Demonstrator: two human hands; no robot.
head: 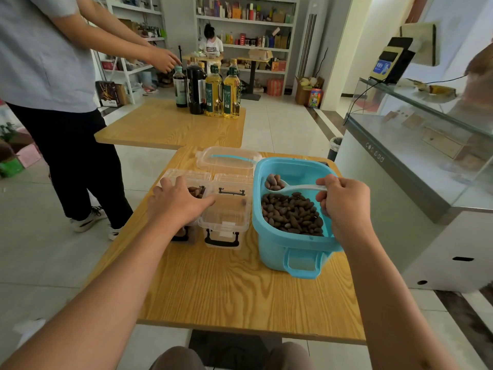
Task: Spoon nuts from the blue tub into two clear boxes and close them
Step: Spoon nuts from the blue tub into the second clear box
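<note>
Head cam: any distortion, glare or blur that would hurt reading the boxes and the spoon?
Head view: strong wide-angle bending at the edges, forearms stretched; light is soft and even with faint shadows. The clear boxes are hard to outline against the table, and the left hand covers part of one. The spoon with nuts is sharp, held by the right hand over the blue tub. The glass counter shows reflections.
</note>
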